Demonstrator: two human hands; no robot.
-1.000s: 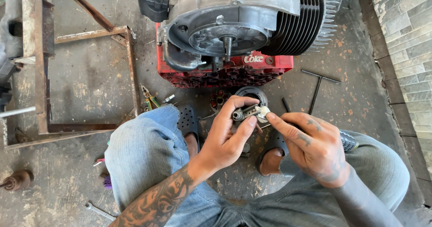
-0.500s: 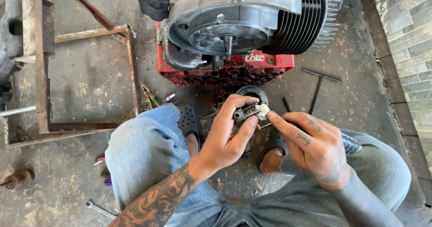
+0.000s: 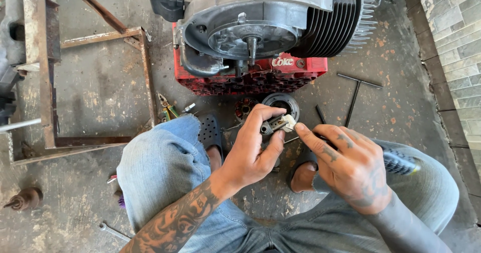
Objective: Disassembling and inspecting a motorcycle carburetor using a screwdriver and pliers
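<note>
My left hand [image 3: 253, 150] grips a small dark metal part [image 3: 269, 127] between thumb and fingers, held above my knees. My right hand [image 3: 348, 165] pinches a small pale piece [image 3: 289, 121] against that part with its fingertips. Both hands meet in front of a grey engine [image 3: 250, 27] with cooling fins, which rests on a red plastic crate [image 3: 250, 80]. Below the hands, on the floor, lies a round metal ring [image 3: 280, 102], partly hidden by my fingers.
A rusty steel frame [image 3: 47, 82] stands at the left. A black T-handle wrench [image 3: 353, 100] lies right of the crate. Pliers [image 3: 168, 107] lie by my left knee, a spanner [image 3: 112, 231] at lower left. A stone wall [image 3: 451, 47] borders the right side.
Both hands stay together on the small part with only slight finger shifts; nothing else has moved.
</note>
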